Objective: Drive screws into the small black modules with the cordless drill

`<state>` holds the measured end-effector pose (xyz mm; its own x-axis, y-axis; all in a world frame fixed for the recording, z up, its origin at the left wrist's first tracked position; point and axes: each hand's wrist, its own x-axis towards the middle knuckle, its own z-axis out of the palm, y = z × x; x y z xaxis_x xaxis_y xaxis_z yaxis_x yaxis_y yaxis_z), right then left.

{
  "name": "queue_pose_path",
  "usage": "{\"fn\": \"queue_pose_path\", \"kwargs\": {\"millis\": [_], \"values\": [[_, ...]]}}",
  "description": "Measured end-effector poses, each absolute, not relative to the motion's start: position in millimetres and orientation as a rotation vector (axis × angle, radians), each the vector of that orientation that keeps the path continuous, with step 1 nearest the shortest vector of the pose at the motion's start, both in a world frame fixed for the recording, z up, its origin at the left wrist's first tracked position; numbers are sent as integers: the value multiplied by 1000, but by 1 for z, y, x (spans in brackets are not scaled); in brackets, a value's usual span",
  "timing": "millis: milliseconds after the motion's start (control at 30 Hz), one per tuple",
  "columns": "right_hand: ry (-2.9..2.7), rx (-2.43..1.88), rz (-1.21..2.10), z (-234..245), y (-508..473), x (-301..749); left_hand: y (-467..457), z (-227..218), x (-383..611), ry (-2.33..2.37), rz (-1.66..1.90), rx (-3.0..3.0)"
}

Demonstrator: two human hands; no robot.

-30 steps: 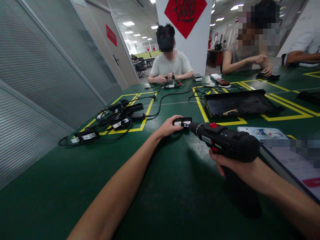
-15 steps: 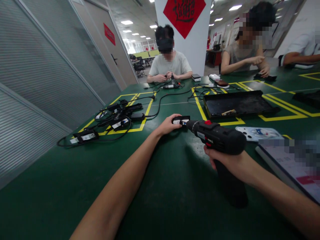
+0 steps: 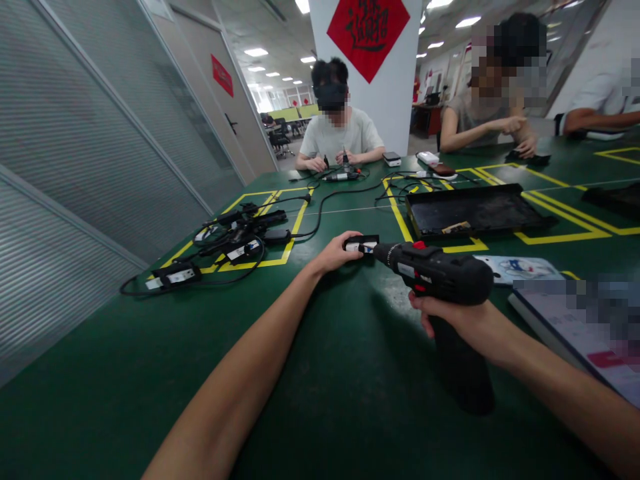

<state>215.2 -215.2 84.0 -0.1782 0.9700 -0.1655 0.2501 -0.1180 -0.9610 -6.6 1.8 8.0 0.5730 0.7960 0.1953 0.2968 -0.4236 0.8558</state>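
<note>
My left hand (image 3: 340,253) is closed around the left end of a small black case with a white part inside (image 3: 369,247), holding it on the green table (image 3: 320,373). In my right hand (image 3: 445,315) is a black and red cordless drill (image 3: 440,272), gripped by its handle. The drill points left, and its tip meets the right part of the case. Whether the bit touches a screw is too small to make out.
Tangled black cables and similar cases (image 3: 243,247) lie at the left. Farther right are a black tray (image 3: 470,207), a patterned phone case (image 3: 523,269) and a thick book-like object (image 3: 575,327). Co-workers (image 3: 343,133) sit across the table.
The view has tilted slightly, shifting the scene a little. Both hands keep their hold, and the drill stays at the case. The co-worker opposite has moved their hands apart.
</note>
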Motion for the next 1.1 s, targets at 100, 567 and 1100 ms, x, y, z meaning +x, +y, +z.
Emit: {"fn": "queue_pose_path", "kwargs": {"millis": [100, 567, 1100], "values": [[-1410, -1397, 1359, 85, -218, 218, -2, 9, -6, 890, 761, 2002], [-1540, -1438, 1272, 85, -222, 222, -8, 9, -3, 894, 791, 2066], [-1268, -1395, 1350, 98, -224, 214, -10, 12, -2, 925, 776, 1971]]}}
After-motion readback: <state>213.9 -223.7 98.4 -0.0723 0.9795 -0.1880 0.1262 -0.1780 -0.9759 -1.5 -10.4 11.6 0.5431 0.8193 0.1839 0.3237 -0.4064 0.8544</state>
